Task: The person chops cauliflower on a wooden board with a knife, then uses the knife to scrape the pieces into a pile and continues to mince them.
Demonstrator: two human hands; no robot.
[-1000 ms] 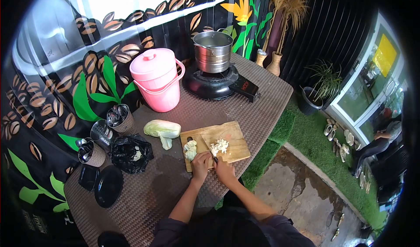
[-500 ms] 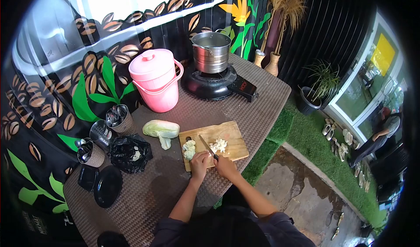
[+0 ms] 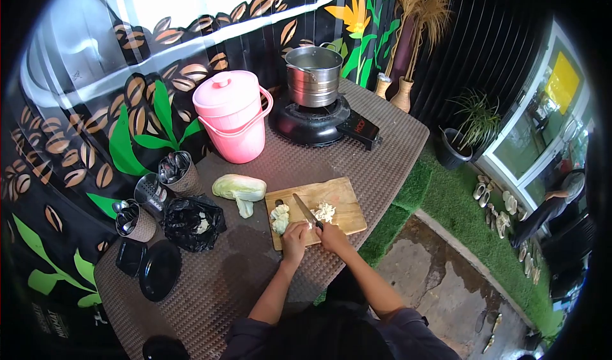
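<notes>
My right hand [image 3: 333, 238] is wrapped round the handle of a kitchen knife [image 3: 303, 207], its blade slanting up and left over the wooden cutting board [image 3: 344, 197]. Beside it, my left hand [image 3: 294, 241] has its fingers bunched at the board's near edge, pinching a small white vegetable piece mostly hidden by the fingertips. Finely chopped white bits [image 3: 324, 213] lie in a pile right of the blade. Pale cauliflower-like florets [image 3: 279, 220] sit on the board's left side. A napa cabbage [image 3: 238, 188] rests on the table just beyond the board's left corner.
A pink lidded bucket [image 3: 231, 121] and a steel pot [image 3: 313, 79] on a black portable stove [image 3: 306, 125] stand at the back. Left are a black plastic bag [image 3: 191, 223], cutlery holders [image 3: 138, 228] and a black plate [image 3: 160, 271]. A person [image 3: 561, 197] stands far right.
The view has shifted slightly, so everything sits a little further right. Both hands and the knife stay at almost the same place on the board.
</notes>
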